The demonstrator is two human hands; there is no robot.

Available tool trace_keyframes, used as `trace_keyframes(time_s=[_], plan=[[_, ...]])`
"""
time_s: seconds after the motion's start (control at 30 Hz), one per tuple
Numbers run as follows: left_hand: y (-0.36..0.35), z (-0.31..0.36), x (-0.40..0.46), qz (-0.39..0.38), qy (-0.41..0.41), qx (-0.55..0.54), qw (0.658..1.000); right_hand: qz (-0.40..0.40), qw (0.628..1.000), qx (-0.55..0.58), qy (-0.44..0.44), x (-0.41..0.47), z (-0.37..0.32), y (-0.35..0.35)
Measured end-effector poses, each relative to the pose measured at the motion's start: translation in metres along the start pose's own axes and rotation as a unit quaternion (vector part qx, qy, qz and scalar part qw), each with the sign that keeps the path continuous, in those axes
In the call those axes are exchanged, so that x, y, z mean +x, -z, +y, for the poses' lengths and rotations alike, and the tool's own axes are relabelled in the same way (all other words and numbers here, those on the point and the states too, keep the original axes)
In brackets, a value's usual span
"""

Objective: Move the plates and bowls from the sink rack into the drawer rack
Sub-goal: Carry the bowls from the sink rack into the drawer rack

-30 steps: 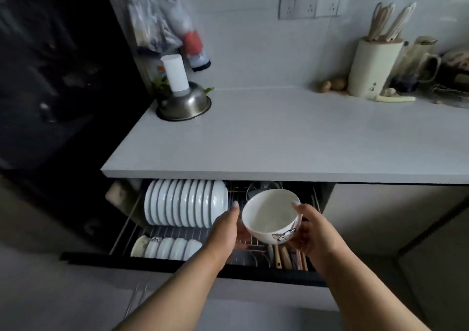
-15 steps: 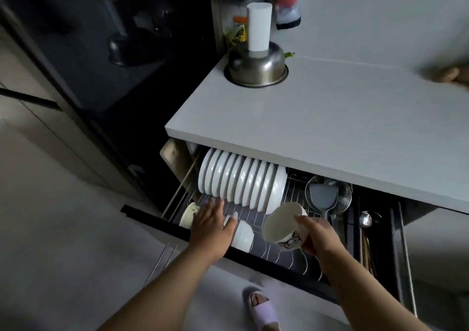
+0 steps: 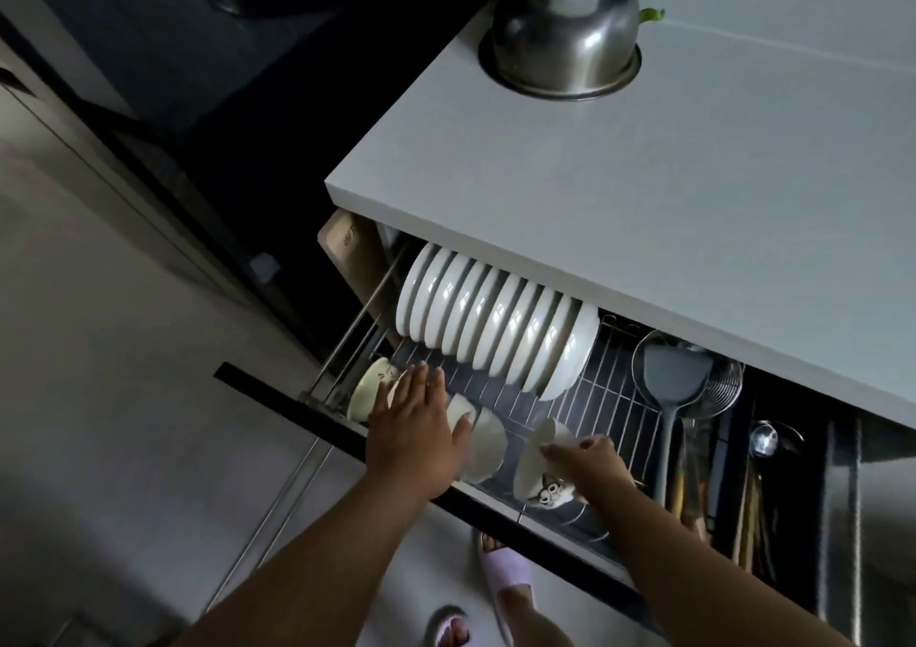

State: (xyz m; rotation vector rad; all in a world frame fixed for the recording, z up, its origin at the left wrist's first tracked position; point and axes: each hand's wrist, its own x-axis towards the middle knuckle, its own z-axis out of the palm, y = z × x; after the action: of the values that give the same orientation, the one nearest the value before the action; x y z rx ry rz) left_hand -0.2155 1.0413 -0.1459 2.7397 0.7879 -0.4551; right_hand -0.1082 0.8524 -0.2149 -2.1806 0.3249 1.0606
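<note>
- Lowering the white ceramic bowl with the cat face print point(image 3: 540, 468) into the near row of the pull-out wire drawer rack point(image 3: 602, 398), tipped on its side, just right of the other bowls.
- My right hand point(image 3: 590, 463) has it by the rim, fingers curled over the edge. My left hand point(image 3: 416, 428) lies flat with straight fingers on the row of white bowls point(image 3: 483, 440) already there, holding nothing, just steadying them.
- Glazed ceramic, so I'd guess slick, stiff and chippy if it clanks on wire or its neighbour. Not heavy, one hand does it. The rim is the spot to hold.
- What's in the drawer: a row of white plates point(image 3: 495, 329) on edge at the far left, bowls along the near left, and a grey spatula point(image 3: 676, 383) lying on a wire strainer point(image 3: 728, 388) to the right. A steel ladle point(image 3: 763, 440) and wooden handles sit in the rightmost slot.
- Up on the white countertop point(image 3: 644, 190) there's an upturned steel mixing bowl point(image 3: 560, 46).
</note>
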Motion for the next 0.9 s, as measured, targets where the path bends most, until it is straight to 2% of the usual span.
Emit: trace_keyframes(time_s=[0.4,0.57,0.9], plan=[[-0.006,-0.006,0.001,0.043,-0.015,-0.026,0.999,-0.015,0.995,-0.094,-0.019,0.023,-0.004,-0.047],[-0.008,-0.006,0.003,0.050,-0.018,-0.042,0.998,-0.019,0.994,-0.107,-0.023,0.067,0.023,-0.063],[-0.012,-0.006,0.003,0.078,-0.027,-0.041,0.996,-0.022,0.988,-0.146,-0.047,0.037,-0.013,-0.070]])
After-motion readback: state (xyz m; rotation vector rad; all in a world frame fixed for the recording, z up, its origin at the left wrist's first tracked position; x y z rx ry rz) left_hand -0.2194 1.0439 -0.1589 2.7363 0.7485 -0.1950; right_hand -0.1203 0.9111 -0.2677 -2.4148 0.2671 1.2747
